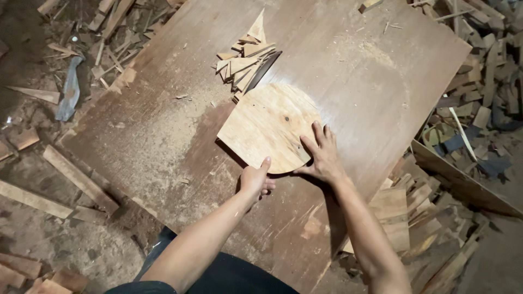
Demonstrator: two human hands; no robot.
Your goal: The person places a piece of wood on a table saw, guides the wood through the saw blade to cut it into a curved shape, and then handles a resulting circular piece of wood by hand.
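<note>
On the brown sawdust-strewn surface [163, 136], seen from my head camera, I press a pale plywood piece [267, 128] with a rounded near edge toward the saw blade [263, 69], which rises through the top at twelve o'clock from the piece. My left hand [256, 179] grips the piece's near edge at six o'clock, thumb on top and fingers curled under or against the rim, clamped on the wood. My right hand [321, 155] lies flat with fingers spread on the piece's four o'clock edge, pressing rather than grasping. Both hands sit on the side away from the blade, likely to steer the curve while keeping clear of the teeth. Triangular offcuts [242, 60] lie heaped just left of the blade. Wood scraps [479, 71] litter the floor at three o'clock, more planks [32, 198] at nine.
</note>
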